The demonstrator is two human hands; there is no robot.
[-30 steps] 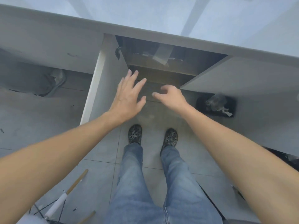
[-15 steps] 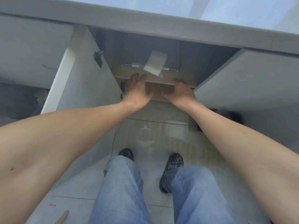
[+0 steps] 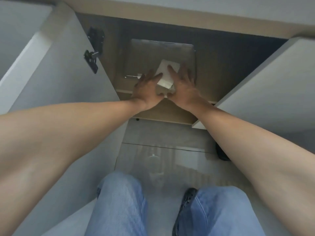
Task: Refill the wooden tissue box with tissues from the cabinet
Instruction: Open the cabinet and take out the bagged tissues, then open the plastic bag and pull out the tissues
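Note:
A clear-wrapped tissue pack [image 3: 158, 55] lies on the shelf inside the open cabinet [image 3: 172, 114], with a white tissue sheet [image 3: 166, 77] sticking up from its front part. My left hand [image 3: 146, 89] and my right hand [image 3: 184, 86] rest on the pack's near end, one on each side of the white sheet. The fingers lie spread on top while both thumbs hook the pack's front edge. The rest of the pack reaches back into the dim cabinet. No wooden tissue box is in view.
The left cabinet door [image 3: 56, 68] stands open with its metal hinge [image 3: 94, 48] showing; the right door [image 3: 265, 86] is open too. The countertop edge [image 3: 170, 14] overhangs above. My jeans-clad legs [image 3: 119, 206] and a dark shoe [image 3: 187, 200] are on the glossy tiled floor.
I have bent closer to the cabinet. Both hands moved from the shelf's front edge onto the tissue pack, closing in around the white sheet.

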